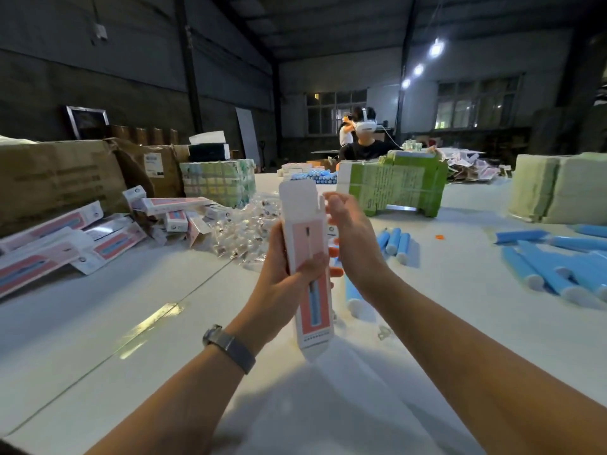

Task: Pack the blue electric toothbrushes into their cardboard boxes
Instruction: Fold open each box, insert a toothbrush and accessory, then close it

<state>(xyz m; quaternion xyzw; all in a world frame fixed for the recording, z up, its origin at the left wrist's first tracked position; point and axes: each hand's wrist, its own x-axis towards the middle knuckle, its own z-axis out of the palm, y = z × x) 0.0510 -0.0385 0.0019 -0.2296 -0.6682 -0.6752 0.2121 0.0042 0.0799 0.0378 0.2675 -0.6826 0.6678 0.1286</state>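
Note:
My left hand [289, 274] grips a long white and pink toothbrush box [307, 244] around its middle and holds it upright above the table, top flap open. My right hand [351, 234] is just to the right of the box near its upper end, fingers loosely curved, touching or nearly touching its side. A blue toothbrush handle [353, 292] lies on the table behind my right wrist. More blue handles [395, 239] lie further back, and a pile of blue handles [558, 267] lies at the right.
Packed and loose pink-and-white boxes [65, 238] are heaped at the left beside brown cartons [59, 178]. Small clear bags [243, 224] lie in a heap mid-table. Green bundles [399, 185] and pale stacks [558, 188] stand behind. A person with a headset [364, 139] sits at the far end.

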